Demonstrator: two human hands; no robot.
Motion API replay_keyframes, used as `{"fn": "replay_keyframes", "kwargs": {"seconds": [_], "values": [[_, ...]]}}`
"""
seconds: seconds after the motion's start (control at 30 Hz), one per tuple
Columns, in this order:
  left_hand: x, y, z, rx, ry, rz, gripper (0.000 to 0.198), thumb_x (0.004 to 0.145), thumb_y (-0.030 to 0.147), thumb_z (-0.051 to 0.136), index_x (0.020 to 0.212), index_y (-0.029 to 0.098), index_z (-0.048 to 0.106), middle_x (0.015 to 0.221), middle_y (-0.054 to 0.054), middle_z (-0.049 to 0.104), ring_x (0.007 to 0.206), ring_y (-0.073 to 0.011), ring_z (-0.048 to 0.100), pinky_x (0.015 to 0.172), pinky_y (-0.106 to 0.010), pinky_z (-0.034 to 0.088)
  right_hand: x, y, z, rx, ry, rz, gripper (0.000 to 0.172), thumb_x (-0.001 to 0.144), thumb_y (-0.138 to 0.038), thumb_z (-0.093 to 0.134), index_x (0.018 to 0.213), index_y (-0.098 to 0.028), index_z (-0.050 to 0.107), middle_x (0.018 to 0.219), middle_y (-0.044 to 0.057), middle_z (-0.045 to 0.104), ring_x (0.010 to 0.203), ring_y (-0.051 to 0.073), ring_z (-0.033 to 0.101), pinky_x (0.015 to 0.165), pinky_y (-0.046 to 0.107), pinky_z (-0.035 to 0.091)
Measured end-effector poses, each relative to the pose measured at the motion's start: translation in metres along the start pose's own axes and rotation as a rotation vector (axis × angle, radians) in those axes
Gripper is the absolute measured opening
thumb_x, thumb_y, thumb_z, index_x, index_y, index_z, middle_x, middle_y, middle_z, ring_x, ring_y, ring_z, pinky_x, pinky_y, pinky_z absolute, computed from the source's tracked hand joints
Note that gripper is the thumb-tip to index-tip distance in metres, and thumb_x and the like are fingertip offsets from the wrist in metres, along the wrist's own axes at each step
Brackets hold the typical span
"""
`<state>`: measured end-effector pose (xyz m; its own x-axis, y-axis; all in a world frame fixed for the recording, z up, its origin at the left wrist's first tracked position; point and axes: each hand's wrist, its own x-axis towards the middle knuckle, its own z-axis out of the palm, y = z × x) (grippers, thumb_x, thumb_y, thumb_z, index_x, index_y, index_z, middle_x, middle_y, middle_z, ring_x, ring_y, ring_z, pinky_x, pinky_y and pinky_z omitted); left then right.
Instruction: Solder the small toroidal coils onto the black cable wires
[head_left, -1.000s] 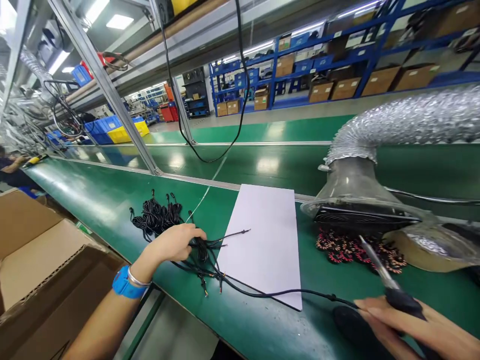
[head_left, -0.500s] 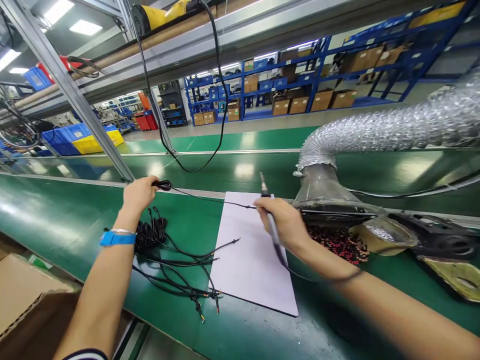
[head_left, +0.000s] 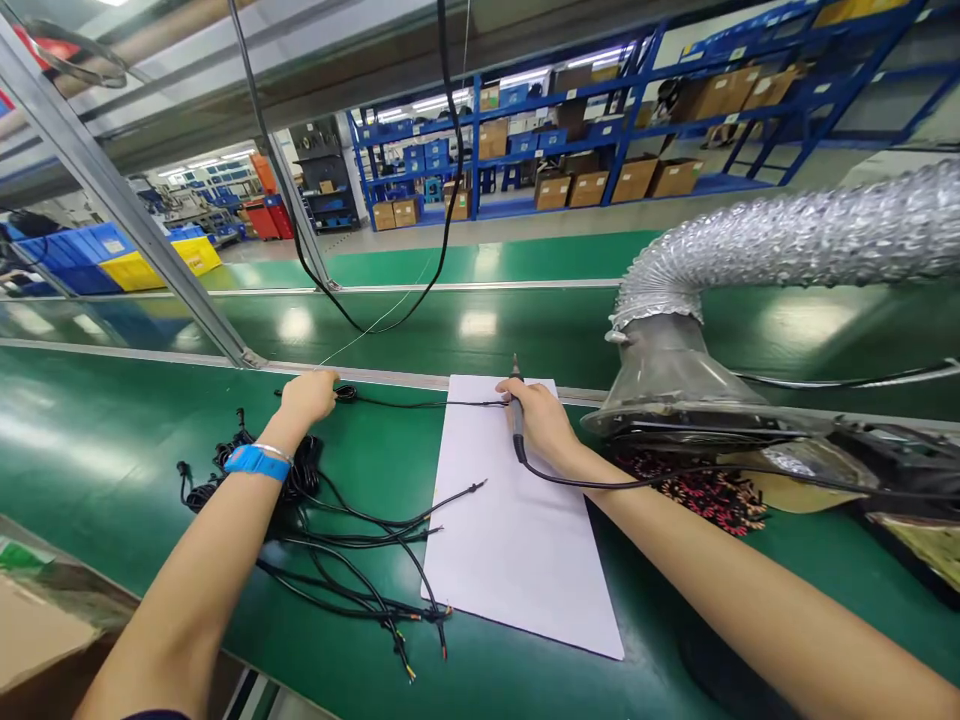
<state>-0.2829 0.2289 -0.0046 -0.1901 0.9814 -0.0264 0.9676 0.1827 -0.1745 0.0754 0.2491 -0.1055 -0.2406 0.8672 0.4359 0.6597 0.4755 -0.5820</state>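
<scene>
Along the far edge of the green workbench (head_left: pixel 90 430), the left hand (head_left: pixel 309 395) and the right hand (head_left: pixel 540 420) have come up from the near side within the last second and are now drawing a thin black cable (head_left: pixel 427 404) nearly straight across the top of a white sheet (head_left: pixel 525 530). The left hand is closing around the cable just short of a small black loop (head_left: pixel 346 393), with its forearm reaching out from the near edge and a blue wrist strap (head_left: pixel 256 462) sitting at the wrist. The right hand is curling around a soldering iron (head_left: pixel 517 415), holding it with the tip pointing up and its cord trailing off to the right. The cable's other end is reaching those fingers, though I cannot tell whether they are pinching it. More black cables (head_left: pixel 420 615) with bared coloured ends are lying spread near the sheet's left side, while a heap of red-and-black coils (head_left: pixel 701 490) is sitting under a fume extractor hood (head_left: pixel 675 370) beyond its right edge.
</scene>
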Motion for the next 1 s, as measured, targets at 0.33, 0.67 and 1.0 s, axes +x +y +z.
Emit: {"fn": "replay_keyframes", "kwargs": {"seconds": [0.33, 0.67, 1.0], "values": [[-0.117, 0.089, -0.025, -0.347, -0.045, 0.38, 0.041, 0.099, 0.041, 0.029, 0.1, 0.023, 0.066, 0.088, -0.002, 0.072, 0.082, -0.0201, 0.066, 0.069, -0.025, 0.046, -0.119, -0.064, -0.115, 0.07, 0.301, -0.261, 0.022, 0.092, -0.016, 0.053, 0.111, -0.024, 0.062, 0.105, 0.003, 0.073, 0.088, 0.017, 0.071, 0.081, 0.029, 0.055], [-0.184, 0.2, -0.036, -0.858, -0.516, 0.7, 0.037, 0.097, 0.047, 0.034, 0.09, 0.02, 0.059, 0.084, 0.0, 0.062, 0.079, -0.0174, 0.054, 0.071, -0.026, 0.04, -0.206, 0.046, -0.159, -0.264, 0.378, 0.275, 0.013, 0.086, -0.033, 0.056, 0.091, -0.023, 0.049, 0.086, 0.005, 0.071, 0.07, 0.021, 0.07, 0.061, 0.031, 0.053], [-0.217, 0.27, -0.032, -0.854, -0.61, 0.819, 0.027, 0.097, 0.038, 0.038, 0.083, 0.021, 0.055, 0.068, 0.004, 0.052, 0.063, -0.0128, 0.045, 0.057, -0.024, 0.029, -0.173, 0.066, -0.152, -0.379, 0.241, 0.362, 0.021, 0.076, -0.029, 0.058, 0.091, -0.023, 0.045, 0.075, 0.001, 0.061, 0.066, 0.021, 0.061, 0.062, 0.029, 0.042]]}}
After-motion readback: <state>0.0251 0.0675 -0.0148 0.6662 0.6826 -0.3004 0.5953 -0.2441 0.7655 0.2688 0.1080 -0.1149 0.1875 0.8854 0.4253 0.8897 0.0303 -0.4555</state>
